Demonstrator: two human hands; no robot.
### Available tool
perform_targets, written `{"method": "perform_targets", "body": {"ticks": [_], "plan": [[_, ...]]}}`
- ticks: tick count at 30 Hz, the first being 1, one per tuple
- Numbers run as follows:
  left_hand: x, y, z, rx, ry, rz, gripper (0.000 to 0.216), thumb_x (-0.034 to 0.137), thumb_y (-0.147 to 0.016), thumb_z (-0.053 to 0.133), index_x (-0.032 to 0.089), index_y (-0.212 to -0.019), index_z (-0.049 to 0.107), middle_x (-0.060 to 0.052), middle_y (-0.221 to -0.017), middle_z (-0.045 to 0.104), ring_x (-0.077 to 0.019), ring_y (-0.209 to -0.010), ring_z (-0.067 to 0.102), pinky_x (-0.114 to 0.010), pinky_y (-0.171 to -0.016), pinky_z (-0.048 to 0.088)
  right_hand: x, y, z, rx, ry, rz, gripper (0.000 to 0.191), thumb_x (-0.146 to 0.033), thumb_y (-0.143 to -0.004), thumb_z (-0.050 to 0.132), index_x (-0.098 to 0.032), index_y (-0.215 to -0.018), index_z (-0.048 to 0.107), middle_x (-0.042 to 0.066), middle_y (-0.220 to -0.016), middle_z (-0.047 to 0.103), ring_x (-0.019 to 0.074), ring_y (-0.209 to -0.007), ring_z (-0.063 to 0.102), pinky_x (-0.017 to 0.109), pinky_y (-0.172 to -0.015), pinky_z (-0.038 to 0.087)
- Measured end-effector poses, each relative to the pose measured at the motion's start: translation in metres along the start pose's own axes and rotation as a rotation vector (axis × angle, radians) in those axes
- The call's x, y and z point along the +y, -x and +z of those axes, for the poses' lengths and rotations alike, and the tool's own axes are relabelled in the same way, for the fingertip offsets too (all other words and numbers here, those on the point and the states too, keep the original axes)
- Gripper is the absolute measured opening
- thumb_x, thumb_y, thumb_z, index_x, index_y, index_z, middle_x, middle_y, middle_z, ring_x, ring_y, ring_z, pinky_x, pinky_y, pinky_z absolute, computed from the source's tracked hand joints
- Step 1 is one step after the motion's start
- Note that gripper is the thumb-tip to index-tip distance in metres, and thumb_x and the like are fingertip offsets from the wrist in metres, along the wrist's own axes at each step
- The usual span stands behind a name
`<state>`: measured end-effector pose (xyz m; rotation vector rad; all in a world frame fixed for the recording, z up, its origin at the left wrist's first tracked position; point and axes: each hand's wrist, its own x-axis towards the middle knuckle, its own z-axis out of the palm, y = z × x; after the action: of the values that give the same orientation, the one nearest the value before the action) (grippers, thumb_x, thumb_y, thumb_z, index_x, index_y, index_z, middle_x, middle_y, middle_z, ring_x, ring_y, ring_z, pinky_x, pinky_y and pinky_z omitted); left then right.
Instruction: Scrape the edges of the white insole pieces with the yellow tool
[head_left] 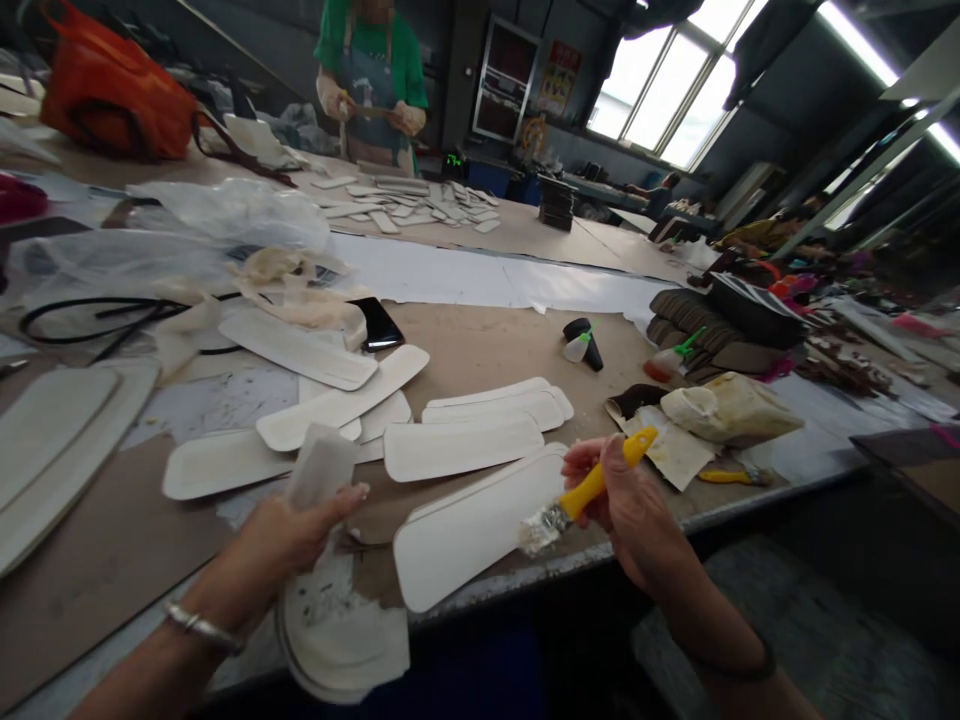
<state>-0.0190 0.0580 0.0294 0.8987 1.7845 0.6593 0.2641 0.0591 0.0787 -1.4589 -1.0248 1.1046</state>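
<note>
Two bare forearms, no sleeves in view. On the left wrist, just behind the left hand (289, 535), a thin silver bangle (202, 628), shiny and slightly ridged. On the right wrist, well behind the right hand (626, 500), a narrow dark band (739, 668). No gloves, no rings visible.

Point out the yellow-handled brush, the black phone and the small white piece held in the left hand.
yellow-handled brush (592, 487): head view, middle of the yellow handle.
black phone (377, 323): head view, centre of its dark screen.
small white piece (322, 466): head view, its upper part above the left hand's fingers.
</note>
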Motion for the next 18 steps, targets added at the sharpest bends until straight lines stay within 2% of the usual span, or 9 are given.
{"method": "perform_targets", "body": {"ticks": [4, 7, 13, 18], "plan": [[-0.018, 0.03, 0.019, -0.261, 0.02, -0.037, 0.062, 0.079, -0.05, 0.056, 0.022, -0.038, 0.034, 0.002, -0.036, 0.032, -0.0103, -0.04, 0.027, -0.027, -0.049, 0.02, 0.022, 0.018, 0.026, -0.102, -0.119, 0.039, 0.062, -0.077, -0.068, 0.057, -0.016, -0.074, 0.057, 0.001, -0.066, 0.053, 0.0113, -0.054, 0.052, 0.021, -0.045, 0.045], [-0.025, 0.038, 0.034, -0.366, 0.069, -0.031, 0.051, 0.071, -0.054, 0.052, 0.022, -0.048, 0.039, 0.003, -0.039, 0.034, -0.0103, -0.041, 0.027, -0.027, -0.048, 0.019, 0.04, 0.025, 0.045, -0.14, -0.183, 0.078, 0.057, -0.071, -0.069, 0.062, -0.015, -0.076, 0.056, 0.001, -0.072, 0.054, 0.0121, -0.061, 0.056, 0.022, -0.051, 0.049], [-0.035, 0.036, 0.039, -0.31, 0.189, 0.027, 0.041, 0.056, -0.063, 0.058, 0.019, -0.055, 0.042, 0.004, -0.044, 0.037, -0.0097, -0.046, 0.029, -0.025, -0.051, 0.02, 0.057, 0.029, 0.057, -0.212, -0.015, 0.161, 0.047, -0.056, -0.065, 0.074, -0.017, -0.078, 0.052, -0.003, -0.065, 0.057, 0.0121, -0.056, 0.059, 0.023, -0.056, 0.048], [-0.049, 0.03, 0.042, -0.299, 0.206, -0.007, 0.049, 0.062, -0.059, 0.059, 0.019, -0.045, 0.04, 0.002, -0.039, 0.036, -0.0103, -0.043, 0.032, -0.025, -0.05, 0.021, 0.053, 0.027, 0.044, -0.172, 0.184, 0.019, 0.041, -0.056, -0.07, 0.069, -0.018, -0.077, 0.054, 0.001, -0.064, 0.058, 0.0178, -0.06, 0.059, 0.029, -0.058, 0.048]]}}
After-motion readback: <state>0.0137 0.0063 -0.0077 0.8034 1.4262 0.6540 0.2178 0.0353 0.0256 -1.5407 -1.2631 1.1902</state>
